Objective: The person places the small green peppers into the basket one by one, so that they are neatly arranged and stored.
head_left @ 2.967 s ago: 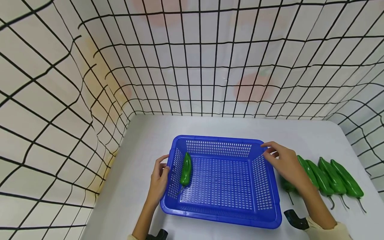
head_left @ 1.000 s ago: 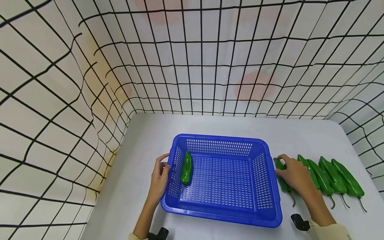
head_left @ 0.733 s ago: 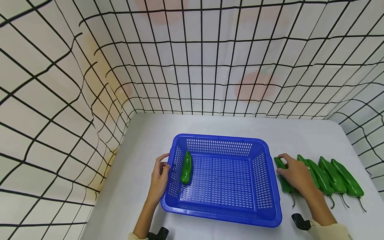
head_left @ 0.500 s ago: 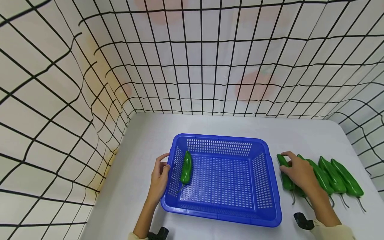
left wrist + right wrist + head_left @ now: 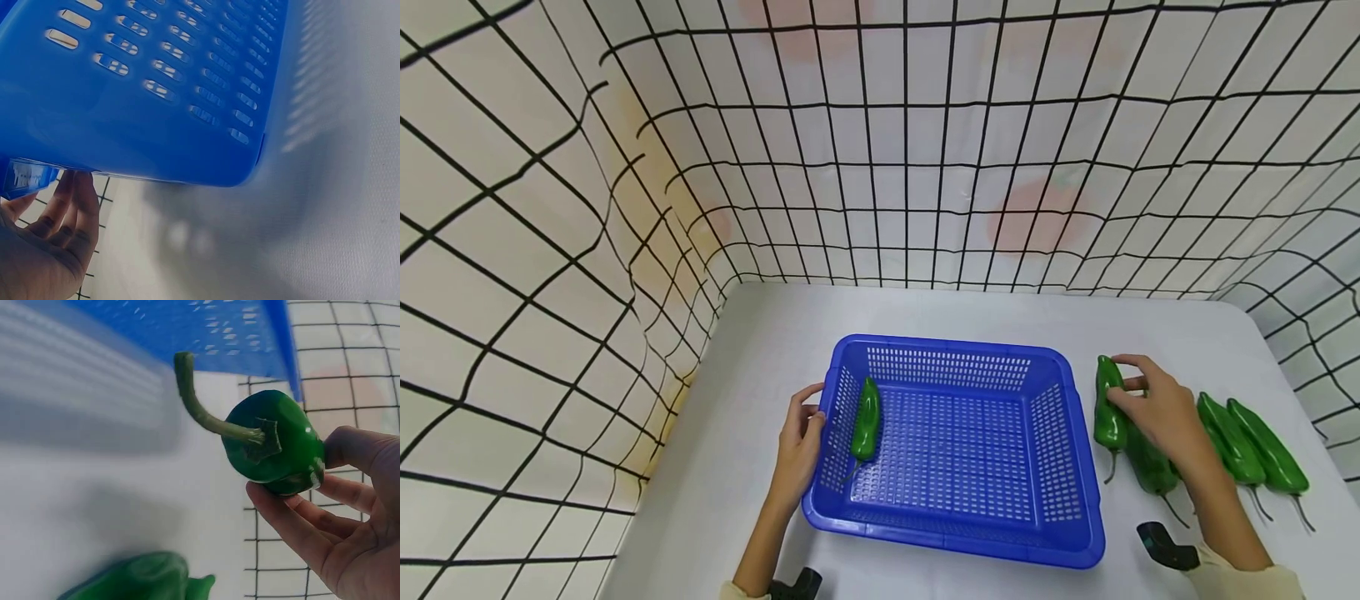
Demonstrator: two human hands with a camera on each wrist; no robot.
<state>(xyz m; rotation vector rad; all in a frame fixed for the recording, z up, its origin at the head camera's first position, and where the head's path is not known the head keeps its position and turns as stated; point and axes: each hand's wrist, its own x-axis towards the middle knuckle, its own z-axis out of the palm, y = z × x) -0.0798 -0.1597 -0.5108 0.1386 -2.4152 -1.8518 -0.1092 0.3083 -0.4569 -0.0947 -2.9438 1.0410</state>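
A blue perforated plastic basket stands on the white table, with one green pepper lying along its left inside wall. My left hand holds the basket's left side at the rim; the left wrist view shows its fingers against the rim from outside. To the right of the basket, my right hand pinches another long green pepper between thumb and fingers. In the right wrist view this pepper hangs above the table, its curved stem towards the camera.
Several more green peppers lie right of the basket, among them one under the right hand and two farther right. A black wire grid rises behind and beside the table. Black camera mounts sit at the wrists.
My right hand went from the basket's right rim to the nearest pepper, gripped it, and lifted it slightly away from the others. My left hand and the basket have stayed put.
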